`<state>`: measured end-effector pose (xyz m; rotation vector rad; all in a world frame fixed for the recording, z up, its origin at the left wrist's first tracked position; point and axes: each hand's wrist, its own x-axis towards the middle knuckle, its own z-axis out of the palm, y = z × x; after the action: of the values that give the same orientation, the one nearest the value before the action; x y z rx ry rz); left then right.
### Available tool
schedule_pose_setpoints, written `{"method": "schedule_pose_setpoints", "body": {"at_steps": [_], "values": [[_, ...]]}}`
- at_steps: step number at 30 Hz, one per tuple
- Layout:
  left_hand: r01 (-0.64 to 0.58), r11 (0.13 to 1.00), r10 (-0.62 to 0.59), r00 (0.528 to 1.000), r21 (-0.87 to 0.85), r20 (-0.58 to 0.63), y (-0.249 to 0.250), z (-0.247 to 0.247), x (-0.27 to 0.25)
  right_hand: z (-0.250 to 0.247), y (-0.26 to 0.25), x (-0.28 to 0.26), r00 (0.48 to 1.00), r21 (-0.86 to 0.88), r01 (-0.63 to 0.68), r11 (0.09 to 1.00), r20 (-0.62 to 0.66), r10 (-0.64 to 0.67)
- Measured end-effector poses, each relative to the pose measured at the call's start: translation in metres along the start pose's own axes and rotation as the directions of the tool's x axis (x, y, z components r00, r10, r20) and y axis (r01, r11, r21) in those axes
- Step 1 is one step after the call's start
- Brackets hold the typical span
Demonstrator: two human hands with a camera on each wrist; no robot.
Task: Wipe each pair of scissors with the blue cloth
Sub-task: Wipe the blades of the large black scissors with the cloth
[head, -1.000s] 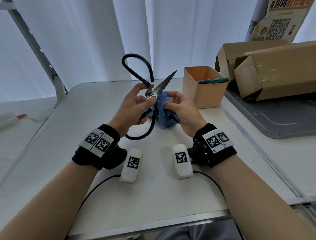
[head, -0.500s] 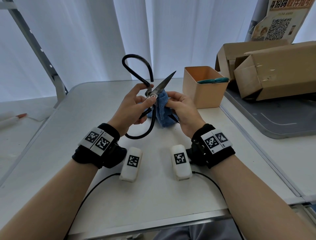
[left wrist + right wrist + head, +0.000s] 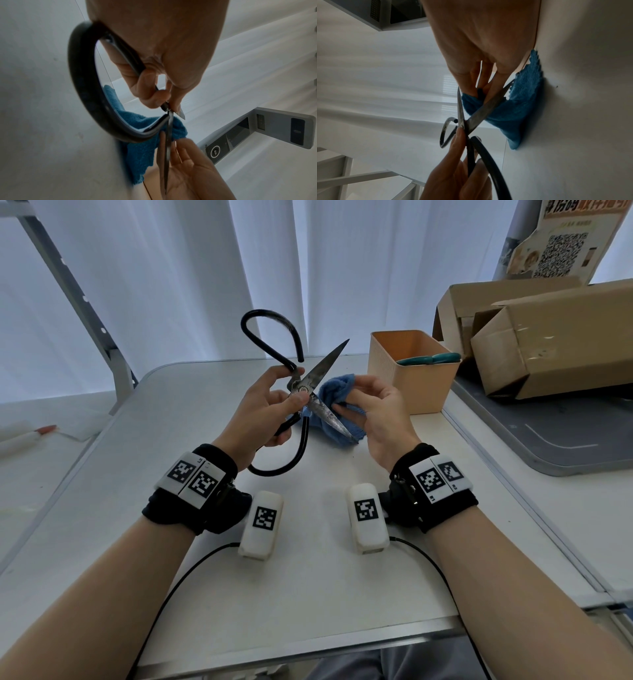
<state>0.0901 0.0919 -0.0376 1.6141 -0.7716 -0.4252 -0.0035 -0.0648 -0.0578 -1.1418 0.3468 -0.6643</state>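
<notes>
Scissors (image 3: 310,392) now show one bare blade; right hand (image 3: 380,419) fingers pinching the cloth (image 3: 334,392) have slid along it, left hand (image 3: 263,412) fingers pinching the middle.

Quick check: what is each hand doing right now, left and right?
Left hand: grips the black scissors near the pivot, blades spread.
Right hand: holds the blue cloth against the lower blade.

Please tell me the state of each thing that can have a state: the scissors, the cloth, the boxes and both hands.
Black scissors: blades spread open, held above the table.
Blue cloth: bunched, against the lower blade.
Left hand: grips the scissors at the pivot.
Right hand: holds the cloth.
Orange bin: upright, open-topped, teal-handled scissors inside.
Cardboard box: on its side, end flaps open.
</notes>
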Motion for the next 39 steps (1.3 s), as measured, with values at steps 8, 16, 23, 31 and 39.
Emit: {"method": "schedule_pose_setpoints", "body": {"at_steps": [8, 16, 23, 31, 39], "values": [[0.007, 1.000, -0.007, 1.000, 0.024, 0.004, -0.001, 0.000, 0.000, 0.006, -0.003, -0.006, 0.981, -0.058, -0.061, 0.996, 0.181, 0.071], [0.003, 1.000, -0.004, 1.000, 0.031, 0.025, -0.001, 0.002, -0.001, 0.003, 0.000, -0.006, 0.979, -0.108, -0.060, 0.992, 0.189, 0.079], [0.003, 0.999, -0.004, 0.999, 0.041, 0.031, 0.000, 0.002, -0.002, 0.005, -0.005, -0.013, 0.951, -0.125, -0.110, 0.986, 0.276, 0.141], [-0.002, 0.998, 0.000, 1.000, 0.063, 0.031, 0.002, 0.001, -0.002, 0.005, 0.000, -0.008, 0.951, -0.297, -0.119, 0.947, 0.240, 0.195], [-0.006, 0.998, 0.001, 0.997, 0.059, 0.073, 0.003, 0.003, -0.003, 0.005, -0.002, -0.010, 0.952, -0.277, -0.118, 0.954, 0.240, 0.188]]}}
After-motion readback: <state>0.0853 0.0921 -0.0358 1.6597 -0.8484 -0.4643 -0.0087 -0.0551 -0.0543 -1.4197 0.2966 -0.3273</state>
